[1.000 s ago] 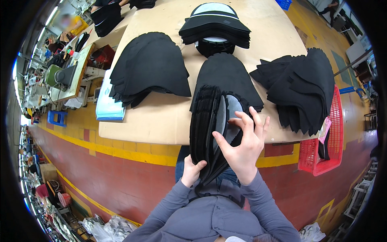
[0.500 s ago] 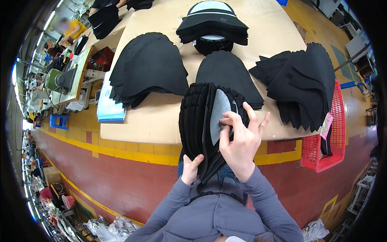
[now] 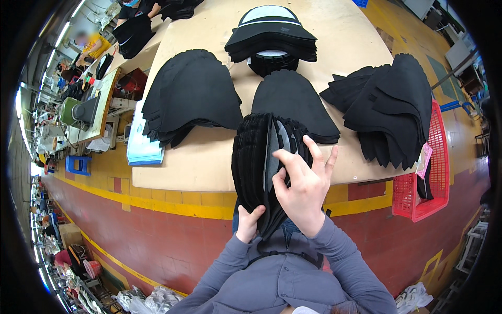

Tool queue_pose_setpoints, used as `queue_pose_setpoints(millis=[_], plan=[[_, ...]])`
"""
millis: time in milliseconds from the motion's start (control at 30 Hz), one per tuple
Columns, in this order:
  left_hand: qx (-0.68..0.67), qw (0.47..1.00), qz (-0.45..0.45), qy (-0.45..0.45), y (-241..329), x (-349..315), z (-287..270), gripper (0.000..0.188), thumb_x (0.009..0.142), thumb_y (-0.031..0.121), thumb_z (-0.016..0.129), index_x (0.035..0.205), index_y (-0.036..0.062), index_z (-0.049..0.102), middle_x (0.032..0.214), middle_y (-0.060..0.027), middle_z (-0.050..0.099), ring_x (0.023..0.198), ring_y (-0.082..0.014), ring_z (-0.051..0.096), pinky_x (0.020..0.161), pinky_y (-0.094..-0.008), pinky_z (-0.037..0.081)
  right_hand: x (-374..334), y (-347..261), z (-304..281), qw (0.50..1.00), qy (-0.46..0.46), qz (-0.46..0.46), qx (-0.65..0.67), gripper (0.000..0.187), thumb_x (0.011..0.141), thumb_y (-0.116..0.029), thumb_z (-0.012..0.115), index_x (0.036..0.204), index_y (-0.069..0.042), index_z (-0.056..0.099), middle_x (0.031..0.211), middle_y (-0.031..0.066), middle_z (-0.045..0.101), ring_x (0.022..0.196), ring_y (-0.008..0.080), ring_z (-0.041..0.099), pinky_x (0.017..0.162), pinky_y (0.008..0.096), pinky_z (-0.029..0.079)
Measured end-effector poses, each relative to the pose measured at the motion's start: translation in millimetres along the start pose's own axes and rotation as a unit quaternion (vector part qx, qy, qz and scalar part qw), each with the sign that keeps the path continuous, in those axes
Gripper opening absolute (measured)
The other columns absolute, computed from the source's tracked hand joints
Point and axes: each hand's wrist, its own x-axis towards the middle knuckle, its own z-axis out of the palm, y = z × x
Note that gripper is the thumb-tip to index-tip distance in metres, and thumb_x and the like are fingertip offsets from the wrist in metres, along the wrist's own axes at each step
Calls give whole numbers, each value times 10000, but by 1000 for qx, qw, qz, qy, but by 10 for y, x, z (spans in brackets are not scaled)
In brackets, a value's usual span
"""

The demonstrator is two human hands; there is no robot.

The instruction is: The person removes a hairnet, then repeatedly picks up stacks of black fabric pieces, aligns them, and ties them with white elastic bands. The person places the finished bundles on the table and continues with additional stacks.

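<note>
A thick stack of black, curved-edge fabric pieces (image 3: pixel 248 165) stands on edge against the table's front edge. My left hand (image 3: pixel 248 222) wraps round its lower end, thumb on the near side. Grey faces (image 3: pixel 271 144) show where the layers part. Over the right side of the stack is my right hand (image 3: pixel 300 188), fingers spread, with the index fingertip and thumb at the parted layers. Just behind lies a flat black dome-shaped piece (image 3: pixel 293 102) on the table (image 3: pixel 183 177).
Piles of black pieces lie at left (image 3: pixel 191 94) and right (image 3: pixel 389 110). Another pile (image 3: pixel 272 39) with a white top is at the back. A red basket (image 3: pixel 439 157) stands by the right edge, blue-white sheets (image 3: pixel 144 149) at left. A person (image 3: pixel 94 46) sits far left.
My right hand has shifted slightly left and down across the stack. The broad grey face has narrowed, and several parted layers now show. My left hand keeps its hold.
</note>
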Motion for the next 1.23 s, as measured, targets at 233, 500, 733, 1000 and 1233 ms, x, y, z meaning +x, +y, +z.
queue_pose_setpoints(millis=[233,500,733,1000,1233], plan=[[13,999,-32,-25,-55,-20,-52,458,803,141,813,1162,-54,607,1074,-64,686,954,-136,628,864,-281,492,-13,126,-57,998,-49,-36,2,97,693,-162,704,784,-132,687,948,69,585,1243,335,462,1146,641,129],[8,998,-46,-30,-98,-67,16,868,593,464,898,1202,-61,569,1099,-62,676,992,-123,617,880,-273,488,-22,126,-101,999,2,34,-9,351,672,-353,842,604,-101,607,1045,138,581,1233,362,470,1136,561,201],[-3,999,-21,-29,-78,-45,39,911,609,580,834,1195,-67,575,1106,-57,669,1003,-125,612,883,-277,485,-38,114,-87,999,10,46,-6,237,681,-263,791,713,-126,600,1121,101,579,1258,345,455,1144,559,187],[87,996,17,-10,-161,-42,-77,634,840,526,714,1098,-49,642,994,-37,677,926,-90,565,816,-254,457,-10,205,-41,996,-39,-82,-24,166,688,-94,644,842,-126,697,1103,-17,673,1281,328,456,1160,564,174],[92,996,9,-6,15,-40,102,545,879,449,719,1114,-37,647,1002,-26,670,923,-87,537,807,-251,447,37,152,-23,1000,-15,8,-5,287,727,-391,795,814,-125,732,909,-21,697,1253,302,475,1160,551,159]])
